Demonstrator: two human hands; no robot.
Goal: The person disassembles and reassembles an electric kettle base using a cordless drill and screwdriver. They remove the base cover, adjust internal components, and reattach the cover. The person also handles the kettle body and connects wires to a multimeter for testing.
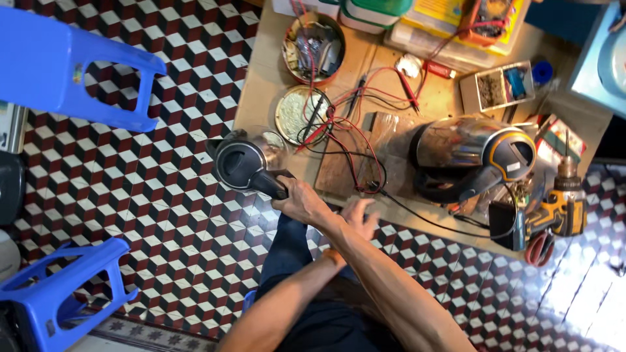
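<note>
Centrally, the two forearms crossed at the lower middle of the head view; the right hand [301, 202] reached across to the person's left and was closed in a full grip on the black handle of an electric kettle [242, 163], while the left hand [360, 218] lay just behind it at the near edge of the workbench [261, 78], fingers loosely curled and apparently holding nothing, though what it touched could not be told; the gripped kettle sat at the bench's near left corner, partly overhanging the cube-patterned tiled floor [176, 195], its dark lid turned toward the camera and its handle pointing back at the wrist, so that its long axis ran obliquely from the hand up and to the left; the right hand was therefore on the kettle and the left hand near but apart from it; beyond the hands, red and black test leads [355, 124] trailed over a wooden board [339, 169]; a second kettle [473, 153], steel-bodied with a black handle, lay tipped on its side to the right, well apart from both hands; a yellow cordless drill [561, 205] lay at the bench's right end; two round tins [313, 39] of small parts stood farther back; blue plastic stools [59, 65] stood on the floor at left.
</note>
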